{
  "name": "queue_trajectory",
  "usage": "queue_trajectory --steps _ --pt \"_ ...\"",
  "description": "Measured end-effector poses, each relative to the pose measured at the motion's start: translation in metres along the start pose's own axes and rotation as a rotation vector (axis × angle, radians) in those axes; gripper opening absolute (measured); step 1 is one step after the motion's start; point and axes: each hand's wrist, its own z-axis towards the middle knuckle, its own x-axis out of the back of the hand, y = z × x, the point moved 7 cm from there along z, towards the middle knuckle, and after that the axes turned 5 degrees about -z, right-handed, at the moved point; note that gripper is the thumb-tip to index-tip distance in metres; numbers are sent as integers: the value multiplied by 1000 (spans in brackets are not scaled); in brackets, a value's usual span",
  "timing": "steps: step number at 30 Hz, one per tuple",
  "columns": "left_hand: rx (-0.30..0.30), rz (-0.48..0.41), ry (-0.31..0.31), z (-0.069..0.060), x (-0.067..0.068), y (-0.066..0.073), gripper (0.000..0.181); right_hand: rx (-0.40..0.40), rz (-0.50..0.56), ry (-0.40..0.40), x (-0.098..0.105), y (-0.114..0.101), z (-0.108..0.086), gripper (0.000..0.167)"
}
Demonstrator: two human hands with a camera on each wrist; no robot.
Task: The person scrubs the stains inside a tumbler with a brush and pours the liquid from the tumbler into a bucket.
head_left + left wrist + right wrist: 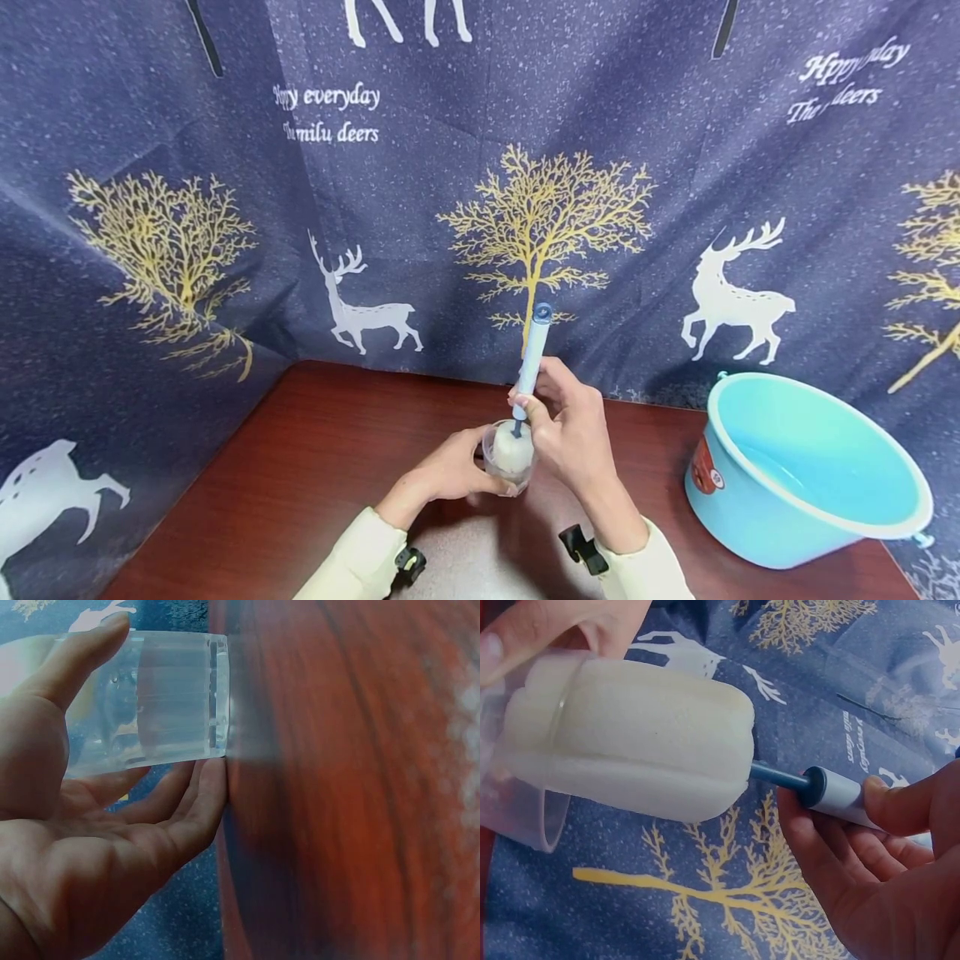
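Note:
A clear cup (172,694) is held in my left hand (453,467), thumb on one side and fingers on the other. Its base is at the table surface. My right hand (573,429) grips the light blue handle of a sponge cup brush (532,358), thumb against the handle and fingers curled round it. The brush's white sponge head (645,739) is partly inside the cup, its upper part standing out above the rim. Between handle and sponge a dark blue stem shows in the right wrist view. The sponge's lower end is blurred behind the cup wall.
A light blue bucket (810,533) with a red label stands to the right on the reddish-brown wooden table (300,467). Behind the table hangs a dark blue cloth (420,192) printed with trees and deer.

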Motion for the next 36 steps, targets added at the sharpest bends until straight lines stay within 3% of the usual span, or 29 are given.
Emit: queue_trajectory --steps 7,17,28,36 --pt "31 -85 -34 -2 -2 -1 77 -12 100 18 -2 5 1 35" --pt "6 -6 1 0 1 -1 68 9 174 51 -6 11 2 28" --pt "14 -8 2 1 -1 -2 60 59 185 97 -10 16 1 29" --pt "10 13 -1 0 -1 -3 62 88 134 121 -11 16 -1 32"
